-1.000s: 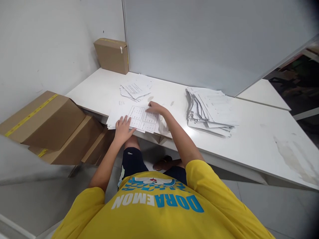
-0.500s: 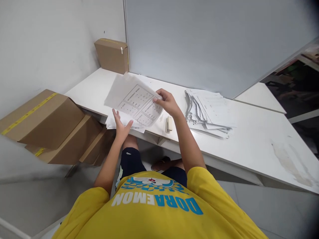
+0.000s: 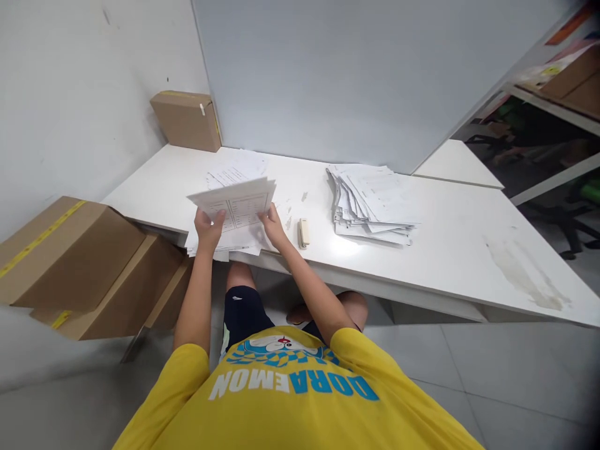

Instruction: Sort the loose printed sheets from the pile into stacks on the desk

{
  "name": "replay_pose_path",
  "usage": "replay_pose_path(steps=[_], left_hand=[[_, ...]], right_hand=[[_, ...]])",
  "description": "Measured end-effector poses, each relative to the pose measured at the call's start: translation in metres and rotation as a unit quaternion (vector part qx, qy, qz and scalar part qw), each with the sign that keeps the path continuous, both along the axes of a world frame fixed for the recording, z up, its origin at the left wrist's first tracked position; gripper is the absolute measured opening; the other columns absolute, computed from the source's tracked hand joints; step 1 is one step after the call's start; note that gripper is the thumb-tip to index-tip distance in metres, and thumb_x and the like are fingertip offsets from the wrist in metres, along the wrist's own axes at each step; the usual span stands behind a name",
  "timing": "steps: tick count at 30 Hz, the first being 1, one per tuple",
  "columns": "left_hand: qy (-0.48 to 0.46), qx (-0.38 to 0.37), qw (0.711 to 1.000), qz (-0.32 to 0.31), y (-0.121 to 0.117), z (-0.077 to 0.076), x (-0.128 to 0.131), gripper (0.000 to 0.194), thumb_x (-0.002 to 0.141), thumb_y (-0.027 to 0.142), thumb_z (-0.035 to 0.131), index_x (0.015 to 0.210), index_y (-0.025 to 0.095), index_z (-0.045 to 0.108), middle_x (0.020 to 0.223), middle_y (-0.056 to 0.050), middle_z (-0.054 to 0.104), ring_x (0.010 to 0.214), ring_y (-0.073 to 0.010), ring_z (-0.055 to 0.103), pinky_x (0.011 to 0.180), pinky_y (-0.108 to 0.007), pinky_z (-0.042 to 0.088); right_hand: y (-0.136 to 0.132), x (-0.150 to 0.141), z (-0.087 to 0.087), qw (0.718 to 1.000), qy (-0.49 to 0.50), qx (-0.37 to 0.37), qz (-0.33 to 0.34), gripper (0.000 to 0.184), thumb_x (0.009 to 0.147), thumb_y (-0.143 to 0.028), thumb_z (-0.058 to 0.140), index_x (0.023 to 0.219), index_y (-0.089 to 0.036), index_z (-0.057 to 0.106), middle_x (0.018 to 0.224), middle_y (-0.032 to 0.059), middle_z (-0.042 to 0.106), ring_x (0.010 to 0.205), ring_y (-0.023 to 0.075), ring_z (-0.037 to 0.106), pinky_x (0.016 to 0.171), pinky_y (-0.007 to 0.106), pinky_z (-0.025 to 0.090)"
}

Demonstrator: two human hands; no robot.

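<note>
Between my two hands are printed paper sheets (image 3: 239, 203), tilted up above the desk. My left hand (image 3: 209, 231) grips their left side, thumb on the printed face. On the right side, my right hand (image 3: 273, 226) pinches the edge. Below the held sheets lies a stack of papers (image 3: 241, 240) at the desk's front edge, partly hidden by them. More printed papers (image 3: 241, 167) rest flat just behind. A cream stapler (image 3: 304, 232) sits to the right of my right hand, untouched.
A messy pile of papers (image 3: 370, 203) lies on the white desk (image 3: 450, 231), right of the stapler. One cardboard box (image 3: 185, 122) stands in the back left corner. Several cardboard boxes (image 3: 70, 250) are stacked beside the desk at left. A grey partition (image 3: 309, 81) rises behind.
My left hand has closed on the sheets, where it was open beneath them. My right hand has come left and lower with the sheets, which now stand more upright. The view has shifted right.
</note>
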State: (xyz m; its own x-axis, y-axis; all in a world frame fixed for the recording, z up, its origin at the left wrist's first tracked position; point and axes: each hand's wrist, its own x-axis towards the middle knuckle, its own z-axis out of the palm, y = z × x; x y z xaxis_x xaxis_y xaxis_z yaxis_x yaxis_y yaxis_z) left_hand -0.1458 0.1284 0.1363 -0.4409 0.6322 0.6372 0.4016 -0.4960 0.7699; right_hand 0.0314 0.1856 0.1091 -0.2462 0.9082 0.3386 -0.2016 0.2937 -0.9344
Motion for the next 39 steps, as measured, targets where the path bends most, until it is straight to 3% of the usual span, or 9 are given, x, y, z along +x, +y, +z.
replay_pose_path(steps=[6,12,16,19,21,26,32,36,39], left_hand=[[0.02,-0.022,1.0,-0.007,-0.008,0.007,-0.002,0.048,0.076,0.056,0.071,0.106,0.022,0.058,0.08,-0.001,0.067,0.08,-0.0183,0.067,0.084,-0.036,0.055],[-0.011,-0.031,0.999,-0.001,-0.014,0.034,0.0,0.052,0.077,0.058,0.072,0.109,0.018,0.06,0.108,-0.009,0.068,0.111,-0.0238,0.064,0.098,-0.037,0.051],[-0.084,-0.06,0.987,-0.121,-0.036,0.062,0.005,0.061,0.071,0.054,0.078,0.12,0.023,0.06,0.123,-0.01,0.066,0.123,-0.0298,0.058,0.102,-0.043,0.05],[-0.186,-0.046,0.946,-0.263,-0.055,0.077,0.021,0.067,0.073,0.056,0.071,0.133,0.032,0.054,0.144,-0.007,0.054,0.137,-0.0331,0.047,0.106,-0.05,0.048],[-0.229,-0.024,0.922,-0.312,-0.065,0.081,0.036,0.067,0.074,0.059,0.067,0.136,0.037,0.052,0.153,-0.002,0.044,0.143,-0.0338,0.037,0.109,-0.052,0.045],[-0.301,-0.027,0.908,-0.29,-0.085,0.067,0.074,0.056,0.076,0.065,0.06,0.12,0.031,0.061,0.144,-0.006,0.054,0.138,-0.0361,0.043,0.108,-0.056,0.043],[-0.325,-0.161,0.872,-0.33,-0.107,0.022,0.086,0.03,0.083,0.048,0.064,0.1,0.023,0.062,0.129,-0.011,0.063,0.126,-0.0324,0.056,0.109,-0.054,0.041],[-0.343,-0.219,0.858,-0.313,-0.111,0.0,0.084,0.026,0.086,0.044,0.062,0.099,0.022,0.065,0.137,-0.011,0.06,0.127,-0.0311,0.056,0.11,-0.053,0.04],[-0.336,-0.233,0.856,-0.316,-0.11,-0.001,0.083,0.026,0.088,0.046,0.059,0.093,0.022,0.067,0.146,-0.008,0.053,0.131,-0.031,0.053,0.112,-0.054,0.039]], right_hand=[[0.002,-0.003,-0.005,0.998,0.029,-0.02,0.045,0.039,0.07,-0.037,0.062,0.103,-0.024,0.048,0.099,0.0036,0.059,0.097,0.0208,0.056,0.092,0.036,0.046],[-0.003,0.004,0.021,0.998,0.017,-0.044,0.031,0.036,0.073,-0.043,0.063,0.102,-0.023,0.056,0.111,0.0052,0.066,0.11,0.0248,0.057,0.102,0.041,0.043],[-0.03,0.034,0.054,0.979,0.029,-0.119,0.162,0.042,0.07,-0.038,0.072,0.107,-0.021,0.063,0.112,0.0061,0.071,0.109,0.0271,0.062,0.1,0.044,0.047],[-0.065,0.057,0.068,0.935,0.048,-0.207,0.284,0.043,0.069,-0.033,0.075,0.11,-0.02,0.066,0.109,0.0066,0.073,0.103,0.0264,0.067,0.094,0.042,0.052],[-0.089,0.068,0.068,0.907,0.073,-0.264,0.322,0.044,0.069,-0.03,0.076,0.111,-0.02,0.066,0.108,0.0067,0.074,0.101,0.0253,0.069,0.09,0.039,0.055],[-0.132,0.084,0.048,0.866,0.149,-0.368,0.304,0.046,0.069,-0.026,0.077,0.112,-0.02,0.065,0.107,0.0073,0.075,0.101,0.0251,0.07,0.085,0.036,0.057],[-0.158,0.109,0.016,0.842,0.15,-0.474,0.208,0.041,0.07,-0.025,0.078,0.108,-0.017,0.066,0.097,0.0078,0.076,0.086,0.0238,0.072,0.076,0.035,0.059],[-0.171,0.114,0.007,0.844,0.15,-0.484,0.175,0.04,0.07,-0.027,0.08,0.105,-0.017,0.065,0.095,0.008,0.076,0.082,0.0232,0.072,0.075,0.035,0.059],[-0.174,0.113,0.009,0.856,0.136,-0.473,0.159,0.04,0.069,-0.029,0.081,0.104,-0.017,0.066,0.095,0.0081,0.076,0.08,0.0229,0.072,0.075,0.035,0.06]])
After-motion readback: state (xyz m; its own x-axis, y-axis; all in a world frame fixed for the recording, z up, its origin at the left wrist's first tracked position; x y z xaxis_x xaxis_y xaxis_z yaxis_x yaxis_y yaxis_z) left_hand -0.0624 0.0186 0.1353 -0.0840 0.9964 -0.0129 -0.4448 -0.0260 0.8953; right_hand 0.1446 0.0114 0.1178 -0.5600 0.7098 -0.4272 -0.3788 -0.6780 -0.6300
